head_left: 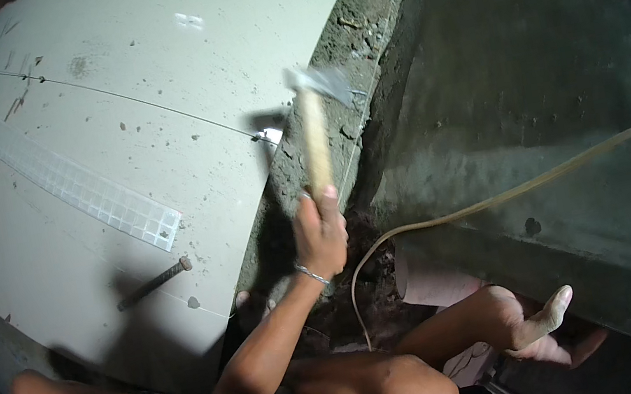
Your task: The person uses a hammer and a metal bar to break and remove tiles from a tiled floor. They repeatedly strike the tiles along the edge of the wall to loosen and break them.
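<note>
My left hand [320, 236], with a twisted metal bracelet at the wrist, is closed around the wooden handle of a hammer [314, 134]. The hammer is raised upright, its metal head blurred by motion above a strip of rough grey mortar [346, 129]. A short chisel-like steel rod [153, 283] lies on the pale slab [171, 79] to the left of this hand. At the lower right, beyond my bent knee, my right hand [534, 331] hangs with a dusty finger stretched out and nothing visible in it. Its other fingers are partly shaded.
A taut string [140, 97] crosses the pale slab to a small white piece [270, 134] at its edge. A clear gridded strip [88, 185] lies there too. A yellowish hose [492, 202] curves over the dark grey slab [525, 53] at right. A pinkish pipe [434, 281] sits below.
</note>
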The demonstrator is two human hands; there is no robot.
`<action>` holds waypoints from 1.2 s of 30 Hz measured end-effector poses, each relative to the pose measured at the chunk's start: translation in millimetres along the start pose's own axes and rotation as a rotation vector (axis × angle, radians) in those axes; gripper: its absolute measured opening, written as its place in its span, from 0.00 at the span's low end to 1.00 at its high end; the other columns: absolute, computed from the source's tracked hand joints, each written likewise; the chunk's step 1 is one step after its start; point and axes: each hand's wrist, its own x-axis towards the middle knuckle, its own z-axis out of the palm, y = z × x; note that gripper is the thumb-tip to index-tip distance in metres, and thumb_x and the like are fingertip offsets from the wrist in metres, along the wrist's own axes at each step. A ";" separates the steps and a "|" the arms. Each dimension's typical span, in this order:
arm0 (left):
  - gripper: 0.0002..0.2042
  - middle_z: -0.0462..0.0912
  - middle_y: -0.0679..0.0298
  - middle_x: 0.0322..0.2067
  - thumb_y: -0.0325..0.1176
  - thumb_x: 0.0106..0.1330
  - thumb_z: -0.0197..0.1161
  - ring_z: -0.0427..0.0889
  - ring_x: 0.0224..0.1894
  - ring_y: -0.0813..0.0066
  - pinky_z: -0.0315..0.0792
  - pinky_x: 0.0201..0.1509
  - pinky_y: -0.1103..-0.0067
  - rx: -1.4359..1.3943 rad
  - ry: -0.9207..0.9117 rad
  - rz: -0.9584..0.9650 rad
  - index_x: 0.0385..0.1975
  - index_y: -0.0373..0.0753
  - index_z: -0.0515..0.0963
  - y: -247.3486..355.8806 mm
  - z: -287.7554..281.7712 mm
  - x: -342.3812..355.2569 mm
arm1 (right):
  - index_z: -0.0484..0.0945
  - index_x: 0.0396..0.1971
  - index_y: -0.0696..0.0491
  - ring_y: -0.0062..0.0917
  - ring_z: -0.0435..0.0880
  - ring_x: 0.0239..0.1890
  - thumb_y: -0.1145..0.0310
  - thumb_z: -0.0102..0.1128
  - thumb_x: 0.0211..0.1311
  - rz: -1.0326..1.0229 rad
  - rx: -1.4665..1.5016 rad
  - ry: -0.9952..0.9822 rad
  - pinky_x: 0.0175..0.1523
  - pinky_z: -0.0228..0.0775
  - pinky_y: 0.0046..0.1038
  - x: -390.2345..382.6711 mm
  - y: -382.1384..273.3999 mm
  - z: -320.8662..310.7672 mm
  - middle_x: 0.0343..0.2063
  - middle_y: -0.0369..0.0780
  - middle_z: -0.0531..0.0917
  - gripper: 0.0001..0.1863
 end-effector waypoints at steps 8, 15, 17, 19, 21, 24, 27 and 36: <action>0.28 0.85 0.42 0.38 0.53 0.82 0.53 0.88 0.41 0.46 0.79 0.45 0.58 0.587 -0.063 -0.059 0.53 0.26 0.74 -32.6 31.5 -12.2 | 0.75 0.55 0.74 0.39 0.81 0.58 0.72 0.64 0.69 0.006 0.027 -0.013 0.60 0.81 0.38 -0.1 -1.2 -1.6 0.62 0.58 0.74 0.22; 0.22 0.73 0.66 0.19 0.54 0.84 0.50 0.74 0.16 0.77 0.67 0.18 0.76 0.001 0.073 0.035 0.36 0.39 0.68 12.9 2.8 -8.8 | 0.75 0.55 0.73 0.38 0.81 0.57 0.73 0.65 0.67 0.033 0.047 0.000 0.60 0.82 0.38 -0.1 1.2 -4.8 0.61 0.58 0.74 0.22; 0.20 0.71 0.68 0.19 0.51 0.86 0.48 0.71 0.16 0.82 0.63 0.16 0.79 -0.308 0.236 0.196 0.35 0.41 0.67 8.0 6.4 -1.7 | 0.75 0.55 0.73 0.38 0.82 0.57 0.73 0.66 0.67 0.019 0.046 -0.022 0.59 0.82 0.38 -0.4 3.7 -7.1 0.60 0.58 0.74 0.22; 0.20 0.75 0.62 0.23 0.49 0.86 0.49 0.76 0.21 0.73 0.70 0.24 0.72 -0.132 0.283 0.180 0.37 0.38 0.70 -9.8 18.1 2.3 | 0.75 0.55 0.73 0.38 0.82 0.57 0.73 0.66 0.67 0.012 0.050 -0.034 0.59 0.82 0.38 0.1 4.4 -7.9 0.60 0.58 0.75 0.22; 0.21 0.79 0.47 0.27 0.48 0.83 0.52 0.82 0.31 0.48 0.76 0.40 0.57 0.407 0.029 0.136 0.44 0.30 0.75 -25.5 25.1 0.7 | 0.75 0.55 0.72 0.38 0.82 0.56 0.73 0.66 0.66 0.016 0.051 -0.031 0.59 0.82 0.38 1.7 2.9 -6.5 0.60 0.57 0.75 0.22; 0.23 0.80 0.48 0.26 0.50 0.82 0.57 0.85 0.32 0.53 0.79 0.40 0.59 0.615 -0.063 0.049 0.46 0.29 0.75 -23.4 18.8 1.5 | 0.75 0.55 0.72 0.38 0.82 0.56 0.73 0.66 0.66 0.047 0.092 0.016 0.59 0.82 0.38 3.7 -0.2 -2.2 0.60 0.57 0.75 0.22; 0.25 0.82 0.45 0.23 0.51 0.83 0.55 0.89 0.29 0.49 0.77 0.32 0.62 0.259 -0.128 -0.154 0.46 0.28 0.74 3.1 5.5 -7.1 | 0.75 0.55 0.72 0.38 0.82 0.56 0.73 0.67 0.65 0.065 0.089 0.012 0.58 0.82 0.37 3.1 -1.0 -2.0 0.59 0.57 0.75 0.23; 0.22 0.83 0.44 0.24 0.49 0.82 0.56 0.86 0.26 0.41 0.76 0.29 0.62 0.632 0.052 0.243 0.42 0.29 0.73 -41.3 31.4 -4.6 | 0.75 0.55 0.70 0.37 0.82 0.55 0.74 0.68 0.64 0.035 0.065 -0.015 0.57 0.83 0.37 0.4 2.6 -3.8 0.58 0.56 0.76 0.23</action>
